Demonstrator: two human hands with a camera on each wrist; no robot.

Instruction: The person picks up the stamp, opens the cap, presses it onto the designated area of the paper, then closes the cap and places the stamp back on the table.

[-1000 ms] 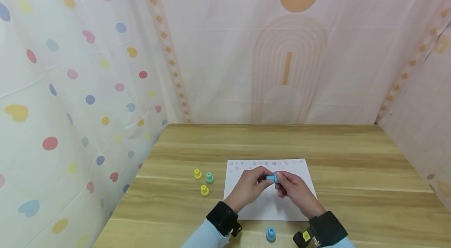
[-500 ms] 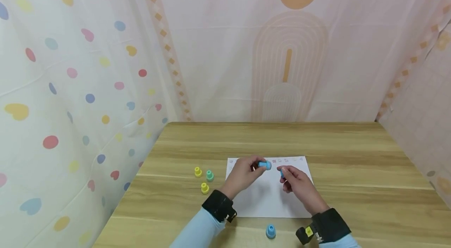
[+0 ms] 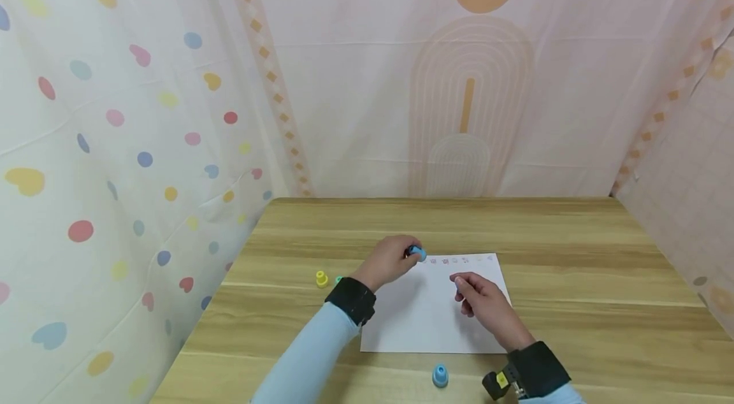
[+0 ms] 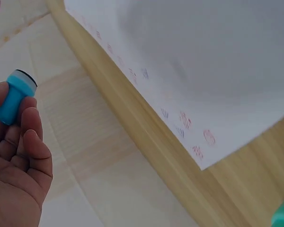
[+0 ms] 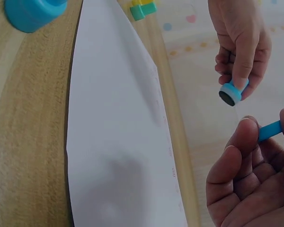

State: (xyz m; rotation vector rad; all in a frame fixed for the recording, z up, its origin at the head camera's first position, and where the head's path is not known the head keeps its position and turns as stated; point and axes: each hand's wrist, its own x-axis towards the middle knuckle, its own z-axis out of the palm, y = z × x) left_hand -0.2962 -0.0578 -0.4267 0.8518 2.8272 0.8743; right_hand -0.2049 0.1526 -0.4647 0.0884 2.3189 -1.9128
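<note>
My left hand (image 3: pixel 390 260) pinches a small blue stamp (image 4: pixel 15 97) between thumb and fingers, above the far left part of a white sheet of paper (image 3: pixel 424 321). The stamp's dark, flat face (image 5: pixel 227 98) is uncovered in the right wrist view. Over the right part of the sheet, my right hand (image 3: pixel 487 305) pinches a small blue cap (image 5: pixel 270 131) between thumb and forefinger. Rows of small red and purple prints (image 4: pixel 184 119) run along the sheet's far edge. A second blue stamp (image 3: pixel 440 375) stands upright on the table, in front of the paper.
Left of the paper stand a yellow stamp (image 3: pixel 322 279) and a green stamp (image 3: pixel 339 280), the green one mostly hidden behind my left wrist. The wooden table (image 3: pixel 596 289) reaches back to a patterned curtain (image 3: pixel 367 85).
The two hands have parted, with the blue cap off the stamp and in my right hand. My left hand has carried the stamp away and left; its arm now covers one yellow stamp.
</note>
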